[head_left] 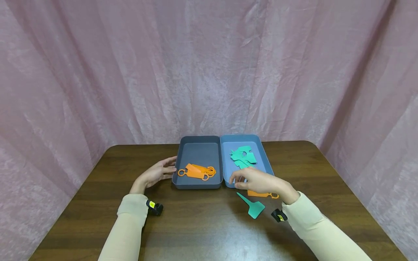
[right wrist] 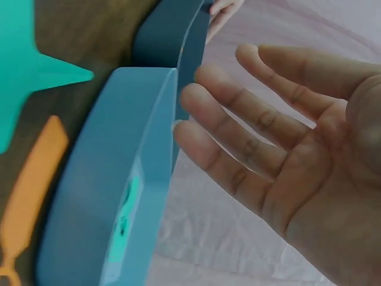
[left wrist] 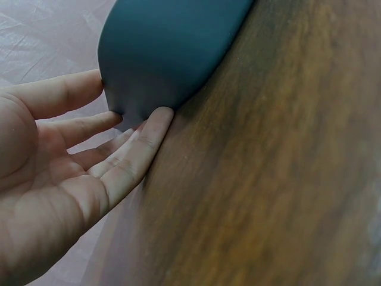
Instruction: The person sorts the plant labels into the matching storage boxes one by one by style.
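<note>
Straight fingers of my left hand point(head_left: 159, 172) touch the outer left wall of the dark grey tray point(head_left: 201, 145); the left wrist view shows the fingertips on that tray's wall point(left wrist: 155, 53). Inside it lies a pile of orange tags point(head_left: 196, 171) with ring ends. My right hand point(head_left: 256, 180) hovers over the near edge of the blue tray point(head_left: 241, 138), its fingers relaxed and holding nothing in the right wrist view. Green tags point(head_left: 243, 156) lie piled in the blue tray. On the table before it are a green pointed tag point(head_left: 255, 209) and an orange tag point(head_left: 258, 194), partly hidden by the right hand.
The two trays stand side by side near the back edge of a brown wooden table point(head_left: 196, 224). A pink curtain point(head_left: 209, 72) hangs behind and around it. Black wrist cameras point(head_left: 155, 207) sit at both cuffs.
</note>
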Available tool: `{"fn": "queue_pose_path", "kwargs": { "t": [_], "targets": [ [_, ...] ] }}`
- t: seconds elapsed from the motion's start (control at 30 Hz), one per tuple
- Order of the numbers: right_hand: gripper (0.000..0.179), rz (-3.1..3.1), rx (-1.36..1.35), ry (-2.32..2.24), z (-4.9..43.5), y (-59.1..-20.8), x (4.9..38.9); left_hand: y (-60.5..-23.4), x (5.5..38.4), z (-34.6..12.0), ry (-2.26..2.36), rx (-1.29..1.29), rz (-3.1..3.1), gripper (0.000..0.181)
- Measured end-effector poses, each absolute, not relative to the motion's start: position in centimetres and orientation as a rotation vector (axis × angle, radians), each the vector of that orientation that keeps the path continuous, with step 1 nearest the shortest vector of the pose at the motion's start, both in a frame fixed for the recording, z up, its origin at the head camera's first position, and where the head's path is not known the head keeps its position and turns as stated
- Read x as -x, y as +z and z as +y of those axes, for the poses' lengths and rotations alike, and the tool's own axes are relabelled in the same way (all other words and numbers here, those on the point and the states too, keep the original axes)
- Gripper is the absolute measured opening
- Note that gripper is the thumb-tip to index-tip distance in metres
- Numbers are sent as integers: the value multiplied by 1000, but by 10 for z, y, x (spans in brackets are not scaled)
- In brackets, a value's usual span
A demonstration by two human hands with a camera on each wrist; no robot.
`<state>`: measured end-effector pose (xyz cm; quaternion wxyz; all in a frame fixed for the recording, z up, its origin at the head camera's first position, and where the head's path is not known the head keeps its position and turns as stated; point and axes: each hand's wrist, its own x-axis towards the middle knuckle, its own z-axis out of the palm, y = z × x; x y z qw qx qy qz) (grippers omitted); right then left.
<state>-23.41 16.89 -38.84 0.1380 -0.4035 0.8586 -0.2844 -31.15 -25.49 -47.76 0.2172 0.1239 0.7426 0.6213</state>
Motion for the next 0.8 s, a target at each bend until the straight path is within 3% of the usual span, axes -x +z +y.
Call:
{"fn": "queue_pose_path", "kwargs": {
  "t": [0.6,0.8],
  "targets": [
    [15,2437,1134,-859,200,-415,210,-478,312,-253,1721,-359,2059,68],
    [23,2484,1046,-798,203,-422,202,-475,311,-253,1719,-347,2060,67]
  ]
}}
